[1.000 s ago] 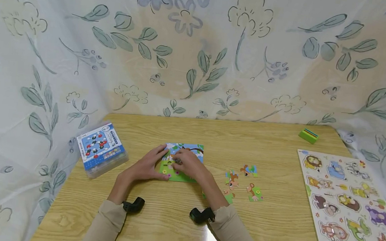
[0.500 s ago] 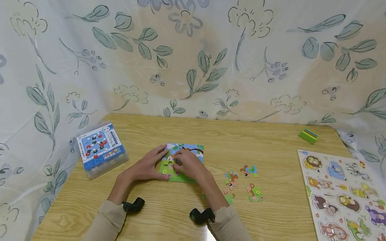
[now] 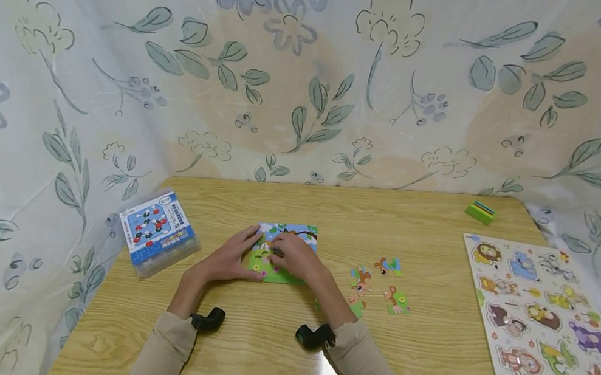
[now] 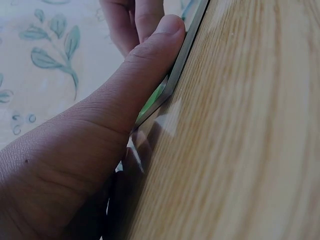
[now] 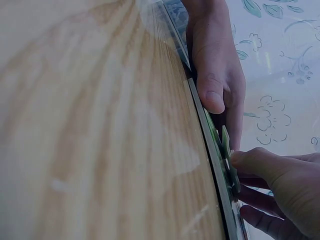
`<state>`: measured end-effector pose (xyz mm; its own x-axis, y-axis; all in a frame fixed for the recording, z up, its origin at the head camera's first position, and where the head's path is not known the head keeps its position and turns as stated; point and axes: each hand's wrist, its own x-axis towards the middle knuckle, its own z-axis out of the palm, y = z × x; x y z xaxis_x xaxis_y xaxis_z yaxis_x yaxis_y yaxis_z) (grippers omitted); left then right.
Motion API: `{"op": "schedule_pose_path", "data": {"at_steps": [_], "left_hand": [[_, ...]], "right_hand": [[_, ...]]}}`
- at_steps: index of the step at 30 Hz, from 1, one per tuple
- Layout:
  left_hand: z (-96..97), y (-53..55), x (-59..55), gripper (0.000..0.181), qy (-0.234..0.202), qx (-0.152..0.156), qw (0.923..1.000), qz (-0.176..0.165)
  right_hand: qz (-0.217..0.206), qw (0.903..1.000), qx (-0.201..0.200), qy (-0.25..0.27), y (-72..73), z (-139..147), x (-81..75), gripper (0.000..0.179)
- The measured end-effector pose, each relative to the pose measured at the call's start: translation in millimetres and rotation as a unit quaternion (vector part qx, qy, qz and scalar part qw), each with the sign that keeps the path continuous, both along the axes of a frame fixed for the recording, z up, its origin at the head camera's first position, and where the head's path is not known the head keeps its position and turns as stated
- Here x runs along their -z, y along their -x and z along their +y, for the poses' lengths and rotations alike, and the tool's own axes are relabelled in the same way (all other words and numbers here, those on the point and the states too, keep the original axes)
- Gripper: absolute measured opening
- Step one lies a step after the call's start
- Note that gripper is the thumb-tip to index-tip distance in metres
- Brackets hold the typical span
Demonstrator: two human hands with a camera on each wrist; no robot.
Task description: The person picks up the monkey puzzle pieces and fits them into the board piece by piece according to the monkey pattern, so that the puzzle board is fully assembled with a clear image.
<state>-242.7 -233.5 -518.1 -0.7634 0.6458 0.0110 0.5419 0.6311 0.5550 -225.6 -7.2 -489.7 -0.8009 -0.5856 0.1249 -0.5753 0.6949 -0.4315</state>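
Note:
A jigsaw puzzle board (image 3: 293, 279) with a blue and green picture lies on the table, partly covered by both hands. Along its left side rests my left hand (image 3: 227, 259), thumb stretched to the lower edge and fingers reaching toward the upper corner. The left wrist view shows the thumb against the board's rim (image 4: 175, 80). Over the middle of the board, my right hand (image 3: 296, 255) pinches a puzzle piece (image 5: 226, 140) between thumb and fingers. That piece stands tilted against the board in the right wrist view; its picture is hidden.
Several loose puzzle pieces (image 3: 361, 280) lie right of the board, some partly behind the right forearm. A boxed set (image 3: 159, 231) stands at the left. At the right are an animal peg puzzle (image 3: 530, 306) and a small green box (image 3: 480, 212). Patterned cloth hangs behind the table.

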Motion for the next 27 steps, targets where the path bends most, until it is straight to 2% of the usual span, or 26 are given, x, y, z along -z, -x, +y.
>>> {"op": "schedule_pose_path", "data": {"at_steps": [27], "left_hand": [[0.9,-0.5,-1.9,0.105,0.003,-0.002,1.0,-0.005]], "right_hand": [[0.035,0.9992,0.006,-0.016,-2.7,-1.3,1.2,0.022]]}}
